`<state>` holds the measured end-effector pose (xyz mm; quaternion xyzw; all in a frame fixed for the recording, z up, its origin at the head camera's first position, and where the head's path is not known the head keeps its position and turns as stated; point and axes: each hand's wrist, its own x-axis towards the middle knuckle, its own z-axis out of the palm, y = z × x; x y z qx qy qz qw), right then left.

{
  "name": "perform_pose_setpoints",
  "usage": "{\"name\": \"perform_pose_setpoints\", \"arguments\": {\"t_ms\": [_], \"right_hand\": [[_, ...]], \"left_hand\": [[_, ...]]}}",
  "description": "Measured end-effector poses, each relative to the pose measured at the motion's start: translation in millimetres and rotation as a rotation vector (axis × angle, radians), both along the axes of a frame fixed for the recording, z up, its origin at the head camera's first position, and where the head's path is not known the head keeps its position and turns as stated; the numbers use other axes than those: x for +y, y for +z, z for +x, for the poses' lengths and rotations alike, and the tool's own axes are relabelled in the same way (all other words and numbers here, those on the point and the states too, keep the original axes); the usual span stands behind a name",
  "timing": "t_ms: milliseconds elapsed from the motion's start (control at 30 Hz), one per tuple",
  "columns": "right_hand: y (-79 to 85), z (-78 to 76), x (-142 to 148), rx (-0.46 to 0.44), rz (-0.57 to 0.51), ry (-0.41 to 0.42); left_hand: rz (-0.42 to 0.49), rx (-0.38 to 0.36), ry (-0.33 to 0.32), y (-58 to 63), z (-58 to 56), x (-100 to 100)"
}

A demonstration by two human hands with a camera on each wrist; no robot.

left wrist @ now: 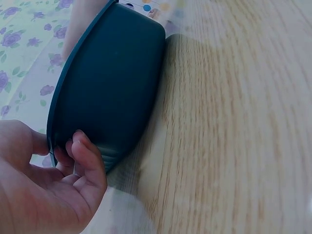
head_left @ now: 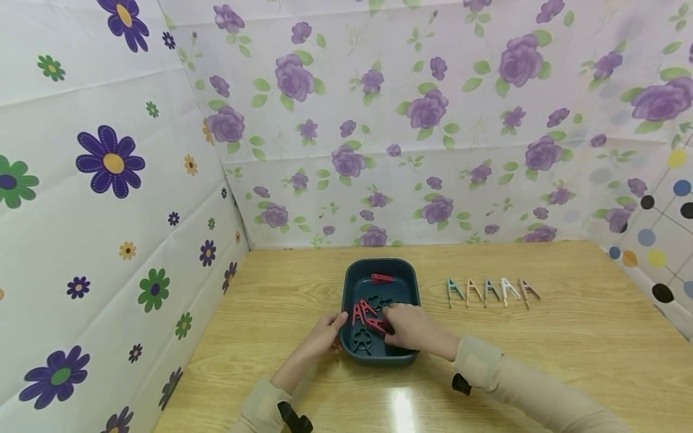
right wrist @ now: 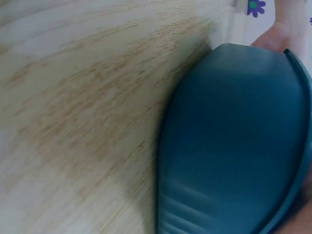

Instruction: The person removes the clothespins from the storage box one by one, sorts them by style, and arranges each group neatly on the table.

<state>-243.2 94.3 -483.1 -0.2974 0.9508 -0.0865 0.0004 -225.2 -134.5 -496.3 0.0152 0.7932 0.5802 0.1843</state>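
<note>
A dark teal plastic bin (head_left: 381,359) sits on the wooden table. My left hand (head_left: 328,334) pinches its left rim, thumb over the edge and fingers curled against the outer wall, as the left wrist view shows with the hand (left wrist: 58,180) close up. Over the right rim my right hand (head_left: 409,328) reaches down into the bin, beside a red clothespin (head_left: 375,325). Its fingertips are partly hidden, and I cannot tell whether they pinch anything. More red clothespins (head_left: 368,307) lie in the bin, one apart at the back (head_left: 381,278). Dark green openwork pieces (head_left: 362,340) lie among them.
To the right of the bin, several clothespins (head_left: 489,290) in green, beige, grey, white and pinkish tones lie in a row. The wooden table (head_left: 292,276) meets a floral curtain (head_left: 346,162) at the back and a flowered sheet (head_left: 113,240) at the left.
</note>
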Motion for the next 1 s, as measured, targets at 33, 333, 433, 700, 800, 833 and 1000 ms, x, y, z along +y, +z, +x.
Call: {"name": "perform_pose_setpoints", "arguments": {"t_ms": [33, 333, 433, 700, 800, 833, 1000], "right_hand": [[0.5, -0.4, 0.7, -0.003, -0.021, -0.002], [4.3, -2.2, 10.4, -0.017, -0.193, 0.014], [3.5, -2.8, 15.7, -0.001, -0.24, 0.029], [-1.1, -5.2, 28.3, 0.034, -0.374, 0.057], [-1.0, -5.9, 32.2, 0.044, -0.431, 0.044], [-0.9, -5.9, 33.5, 0.042, -0.446, 0.038], [-1.8, -4.8, 39.8, 0.026, -0.495, 0.004]], "left_hand": [[0.001, -0.001, 0.002, 0.2, 0.2, 0.2], [-0.002, -0.005, 0.005, -1.1, -1.1, 1.3], [0.009, -0.008, 0.007, -0.6, -0.5, 1.7], [0.007, -0.014, 0.002, -4.2, -1.0, 1.2], [0.015, -0.017, 0.005, -3.2, -0.6, 1.0], [0.017, -0.02, 0.007, -2.7, -0.7, 1.1], [0.014, -0.026, 0.015, -0.5, -0.1, 1.5]]}}
